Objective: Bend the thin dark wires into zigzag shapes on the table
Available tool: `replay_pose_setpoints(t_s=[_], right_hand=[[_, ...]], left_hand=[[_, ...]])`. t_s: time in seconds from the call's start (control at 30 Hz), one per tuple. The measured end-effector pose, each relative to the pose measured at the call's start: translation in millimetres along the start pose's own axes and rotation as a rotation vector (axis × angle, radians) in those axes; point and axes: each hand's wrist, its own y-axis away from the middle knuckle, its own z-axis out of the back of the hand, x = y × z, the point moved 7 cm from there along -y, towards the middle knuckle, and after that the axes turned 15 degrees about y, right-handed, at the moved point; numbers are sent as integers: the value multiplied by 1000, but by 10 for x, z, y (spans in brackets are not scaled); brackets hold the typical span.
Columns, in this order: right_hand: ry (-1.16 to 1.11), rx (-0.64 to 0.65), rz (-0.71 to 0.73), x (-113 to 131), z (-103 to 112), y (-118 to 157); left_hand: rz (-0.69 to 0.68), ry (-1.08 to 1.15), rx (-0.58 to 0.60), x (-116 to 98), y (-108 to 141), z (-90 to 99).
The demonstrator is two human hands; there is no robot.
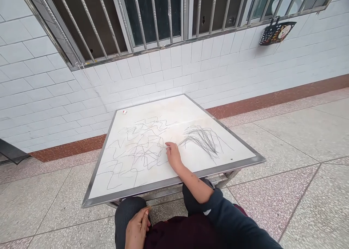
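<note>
My right hand (pixel 174 157) reaches over the white tabletop (pixel 166 107), its fingertips pinched together beside the loose strands; anything between them is too small to tell. Thin dark wavy strands (pixel 145 152) lie scattered and crossing on the left half of the table. To the right of that hand rests a denser bundle of dark strands (pixel 203 140), fanned out at its ends. My left hand (pixel 137 228) is on my left knee, below the table edge, its thumb and fingers closed on a small yellowish thing that I cannot make out.
A metal rim (pixel 231 165) edges the table. One small red-and-white item (pixel 124 112) sits at its far left corner, and a dark speck (pixel 231 159) near the front right. Behind are a tiled wall (pixel 152 72), barred windows and a hanging patterned bag (pixel 276 33).
</note>
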Motion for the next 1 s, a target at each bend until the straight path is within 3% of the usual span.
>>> replay_pose_setpoints(t_s=[0.07,0.13,0.23,0.3,0.43,0.7,0.83,1.0], right_hand=[[49,-44,50,49,114,125],[165,-15,205,173,141,276],[422,113,446,335,10,489],[554,189,519,364,-106,562],[658,248,498,325,-290,506],[583,234,423,315,-603,88],[539,190,417,329,-408,134],[431,31,387,236,244,298]], left_hand=[[-2,1,-2,5,4,5],[-9,2,-2,6,-1,7],[-21,3,-2,0,-22,4],[-32,-1,4,-7,-34,-3],[-17,-5,5,0,-27,0],[7,28,-11,-57,-7,28],[11,19,7,-29,-37,24],[60,21,32,45,-72,21]])
